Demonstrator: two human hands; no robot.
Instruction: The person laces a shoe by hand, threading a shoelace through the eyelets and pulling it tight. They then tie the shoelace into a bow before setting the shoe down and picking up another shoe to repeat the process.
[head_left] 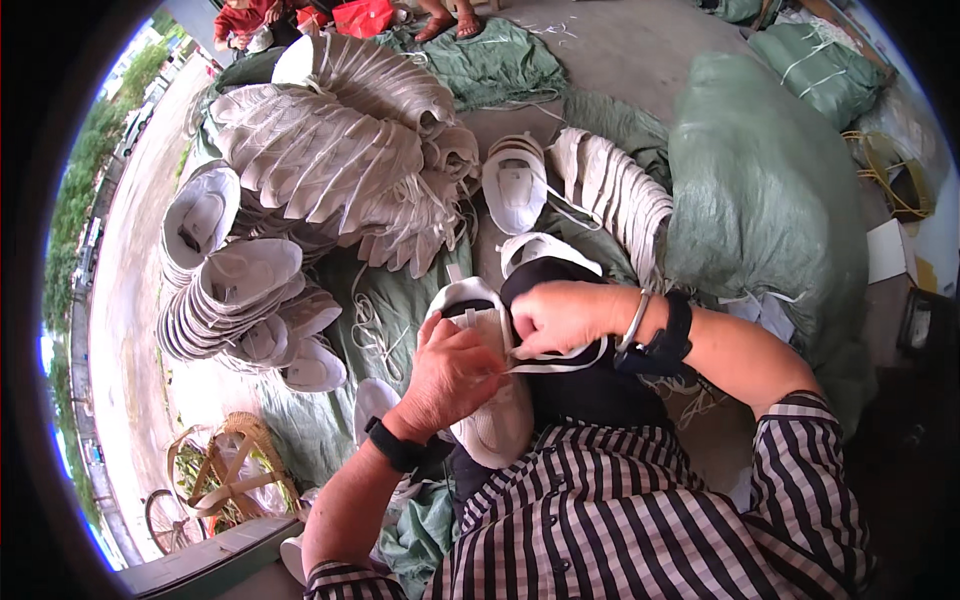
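A white shoe upper [497, 432] lies across my lap, its toe toward me and its collar opening away. My left hand [447, 372] is closed on its left side, fingers curled over the tongue and eyelet area. Close by on the right, my right hand [562, 314] is a fist at the shoe's edge. From that fist a white shoelace [566, 367] loops out to the right and runs back to the eyelets. The fingertips of both hands are partly hidden. Just beyond my knee sits another white shoe upper [540, 246].
Nested shoe uppers form a large pile [310, 150], a stack [225, 300] on the left and a row [615, 195] at the right. Green woven sacks [765, 190] bulk up on the right. A woven basket [240, 450] stands lower left. Another person's feet [450, 24] show at the top.
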